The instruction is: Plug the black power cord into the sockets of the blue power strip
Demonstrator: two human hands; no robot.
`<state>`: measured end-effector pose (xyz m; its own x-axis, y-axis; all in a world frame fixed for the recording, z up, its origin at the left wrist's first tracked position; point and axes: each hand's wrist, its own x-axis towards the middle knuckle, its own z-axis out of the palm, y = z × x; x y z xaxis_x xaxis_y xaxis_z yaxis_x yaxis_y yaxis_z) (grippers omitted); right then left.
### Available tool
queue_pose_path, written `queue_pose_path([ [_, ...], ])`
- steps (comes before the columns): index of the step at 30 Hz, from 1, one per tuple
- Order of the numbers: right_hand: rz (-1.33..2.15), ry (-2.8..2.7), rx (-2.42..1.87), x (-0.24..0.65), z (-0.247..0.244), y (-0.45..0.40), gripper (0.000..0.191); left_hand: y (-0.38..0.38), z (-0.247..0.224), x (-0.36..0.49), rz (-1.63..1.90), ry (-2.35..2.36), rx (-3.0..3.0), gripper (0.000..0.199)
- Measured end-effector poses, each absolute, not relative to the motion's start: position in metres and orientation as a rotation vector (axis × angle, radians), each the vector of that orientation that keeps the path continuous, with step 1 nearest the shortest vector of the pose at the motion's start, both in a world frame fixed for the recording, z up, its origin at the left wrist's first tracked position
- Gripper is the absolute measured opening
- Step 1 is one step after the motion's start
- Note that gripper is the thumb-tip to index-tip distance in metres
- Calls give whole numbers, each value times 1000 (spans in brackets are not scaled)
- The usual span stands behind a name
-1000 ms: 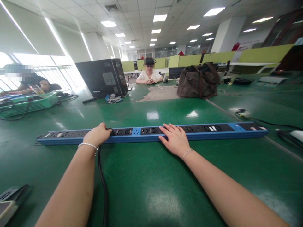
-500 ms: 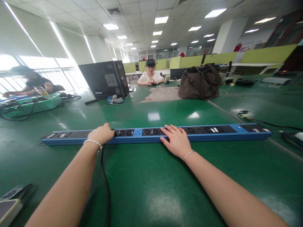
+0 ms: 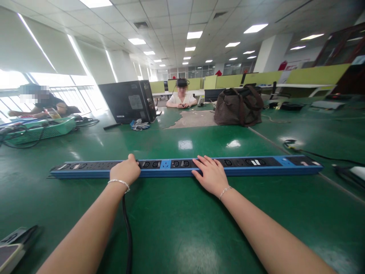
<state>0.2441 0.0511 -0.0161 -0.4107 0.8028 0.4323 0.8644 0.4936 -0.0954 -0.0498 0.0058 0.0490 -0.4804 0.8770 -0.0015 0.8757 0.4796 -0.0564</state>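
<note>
A long blue and black power strip [image 3: 182, 173] lies crosswise on the green table [image 3: 171, 220], its sockets facing up. My left hand [image 3: 125, 170] is closed over the strip left of its middle, around the end of a black power cable [image 3: 128, 232]. The plug itself is hidden under the fingers, against the sockets. From below that hand the cable hangs toward the near edge of the view. Fingers spread, my right hand [image 3: 211, 174] rests flat on top of the strip, right of the middle.
Behind the strip stand a black computer case [image 3: 128, 102], a pair of gloves [image 3: 139, 125] and a brown bag [image 3: 238, 106]. A green basket [image 3: 42, 131] with cables is at left. One person [image 3: 181, 97] sits opposite, another [image 3: 42, 102] at far left. More cables [image 3: 322, 152] lie at right.
The view has tilted up slightly, so everything sits a little lower in the picture. My left wrist has turned a little over the strip; my right hand keeps its place.
</note>
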Motion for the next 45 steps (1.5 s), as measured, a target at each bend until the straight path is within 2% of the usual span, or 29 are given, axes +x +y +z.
queue_pose_path([
  [17, -199, -2328, -1406, 244, -15, 51, 45, 24, 45, -71, 205, -2665, -1779, 54],
  [26, -197, -2313, -1391, 244, -15, 50, 44, 38, 56, -74, 329, -2634, -1884, 50],
  [39, -206, -2323, -1387, 244, -17, 51, 45, 16, 42, -67, 211, -2632, -1768, 57],
  [45, -198, -2312, -1392, 245, -16, 51, 45, 19, 49, -72, 286, -2452, -1884, 50],
])
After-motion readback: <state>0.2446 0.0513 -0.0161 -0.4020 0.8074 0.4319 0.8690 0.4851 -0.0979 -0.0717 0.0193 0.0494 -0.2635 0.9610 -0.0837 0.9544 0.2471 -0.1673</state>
